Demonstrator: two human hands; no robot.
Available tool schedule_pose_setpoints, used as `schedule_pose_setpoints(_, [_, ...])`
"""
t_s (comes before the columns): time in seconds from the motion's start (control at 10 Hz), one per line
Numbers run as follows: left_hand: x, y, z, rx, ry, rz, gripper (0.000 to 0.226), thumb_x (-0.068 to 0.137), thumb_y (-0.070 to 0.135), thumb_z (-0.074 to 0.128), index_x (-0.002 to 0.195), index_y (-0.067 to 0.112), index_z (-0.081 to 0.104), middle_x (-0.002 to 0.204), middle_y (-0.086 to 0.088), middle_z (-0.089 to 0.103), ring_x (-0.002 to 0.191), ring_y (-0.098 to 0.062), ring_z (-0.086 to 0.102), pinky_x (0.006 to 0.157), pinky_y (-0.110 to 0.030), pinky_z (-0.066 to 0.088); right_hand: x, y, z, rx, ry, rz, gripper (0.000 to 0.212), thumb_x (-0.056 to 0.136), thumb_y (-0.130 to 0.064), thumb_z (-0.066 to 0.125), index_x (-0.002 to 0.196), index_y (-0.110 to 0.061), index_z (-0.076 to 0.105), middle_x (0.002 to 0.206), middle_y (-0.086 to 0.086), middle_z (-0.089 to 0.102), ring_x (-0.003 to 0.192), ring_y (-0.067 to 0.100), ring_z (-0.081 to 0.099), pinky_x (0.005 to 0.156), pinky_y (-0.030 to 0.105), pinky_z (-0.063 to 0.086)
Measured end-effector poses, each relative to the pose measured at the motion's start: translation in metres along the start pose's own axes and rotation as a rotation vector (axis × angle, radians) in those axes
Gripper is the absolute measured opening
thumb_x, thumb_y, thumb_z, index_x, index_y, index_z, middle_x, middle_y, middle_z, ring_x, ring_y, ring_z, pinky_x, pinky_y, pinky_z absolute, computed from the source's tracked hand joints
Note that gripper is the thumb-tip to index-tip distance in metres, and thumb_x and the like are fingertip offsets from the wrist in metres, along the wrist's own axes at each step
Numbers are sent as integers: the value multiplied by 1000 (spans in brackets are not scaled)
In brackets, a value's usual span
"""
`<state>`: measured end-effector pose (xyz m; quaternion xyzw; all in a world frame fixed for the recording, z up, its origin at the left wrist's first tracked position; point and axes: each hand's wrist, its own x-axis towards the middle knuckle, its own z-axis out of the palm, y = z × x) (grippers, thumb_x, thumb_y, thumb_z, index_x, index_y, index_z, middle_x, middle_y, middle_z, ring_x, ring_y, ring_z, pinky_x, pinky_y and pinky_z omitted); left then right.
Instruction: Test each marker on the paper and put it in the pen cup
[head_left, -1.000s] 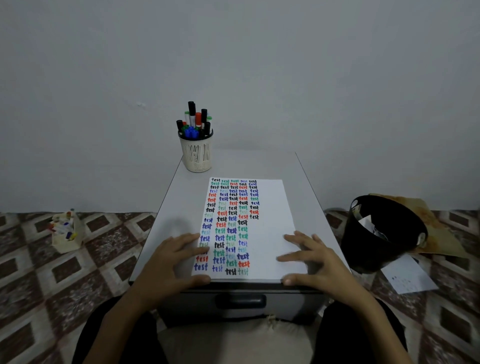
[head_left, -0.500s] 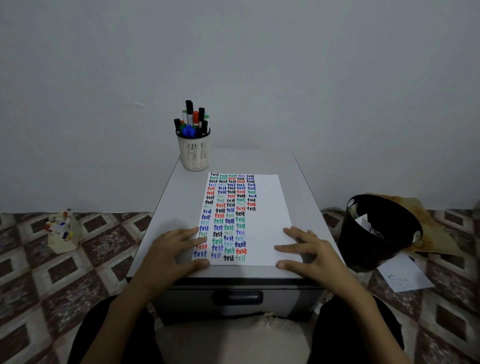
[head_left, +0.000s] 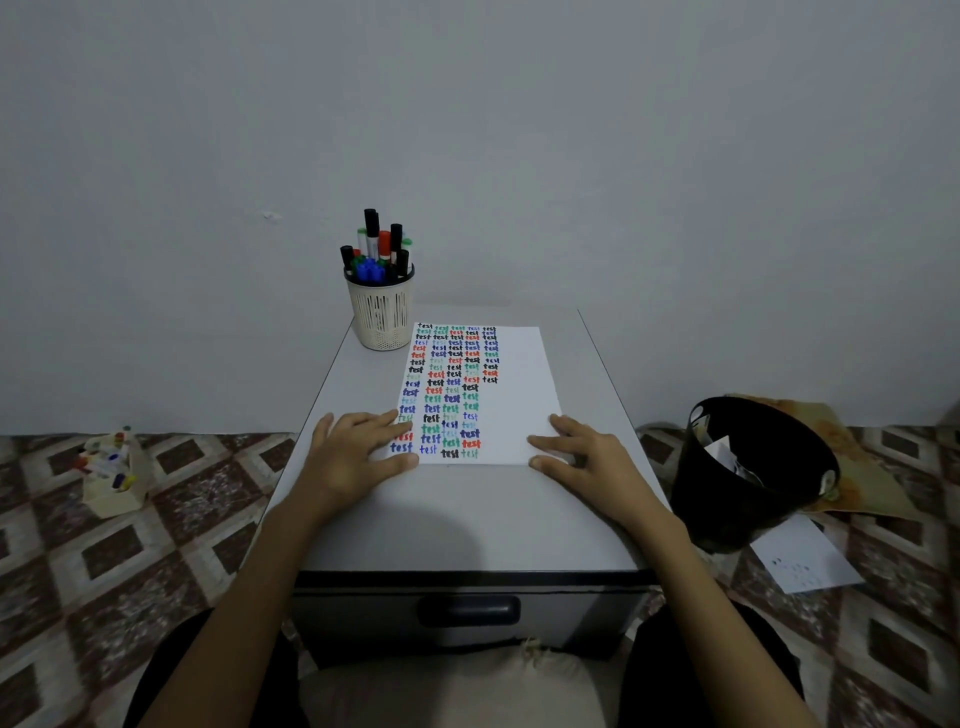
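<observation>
The paper (head_left: 511, 410) now lies farther from the desk's (head_left: 467, 519) near edge, slid toward the pen cup (head_left: 381, 317), both hands (head_left: 353, 457) (head_left: 587, 462) flat on its near corners.

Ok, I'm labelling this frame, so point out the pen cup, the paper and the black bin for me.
pen cup (head_left: 382, 322), head view, on its slotted front wall.
paper (head_left: 519, 395), head view, on the blank right part of the sheet.
black bin (head_left: 737, 493), head view, on its outer side wall.
</observation>
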<state>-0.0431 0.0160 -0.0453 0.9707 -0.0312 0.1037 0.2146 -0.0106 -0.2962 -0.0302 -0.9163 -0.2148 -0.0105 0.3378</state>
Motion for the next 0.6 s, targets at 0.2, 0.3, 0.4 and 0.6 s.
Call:
schedule_pose_setpoints(0.2, [9, -2, 4, -26, -6, -27, 72, 69, 69, 42, 132, 34, 49, 145, 12, 39, 132, -13, 32, 113, -48, 9, 10, 8, 4, -2, 4, 7, 38, 88, -40, 66, 124, -32, 63, 150, 4, 41, 138, 19, 39, 113, 39, 34])
schedule_pose_setpoints(0.3, [3, -2, 9, 3, 36, 0, 80, 68, 74, 30, 134, 32, 46, 145, 9, 39, 133, -14, 32, 114, -47, 12, 11, 12, 7, -19, 9, -6, 39, 88, -41, 64, 126, -33, 62, 151, 3, 40, 139, 18, 37, 112, 40, 35])
schedule_pose_setpoints(0.4, [-5, 4, 10, 2, 40, 1, 84, 69, 74, 25, 138, 29, 41, 147, 4, 37, 136, -14, 31, 114, -44, 16, 11, 13, 8, -41, 9, -21, 42, 90, -44, 60, 132, -35, 57, 155, -1, 34, 144, 14, 28, 115, 37, 30])
schedule_pose_setpoints(0.6, [-54, 25, 5, -80, 131, -7, 85, 76, 68, 28, 144, 17, 29, 147, -2, 36, 133, -17, 34, 112, -40, 25, 5, 14, 10, -14, 73, -32, 54, 90, -53, 56, 141, -41, 43, 159, -11, 21, 146, 4, 12, 117, 34, 23])
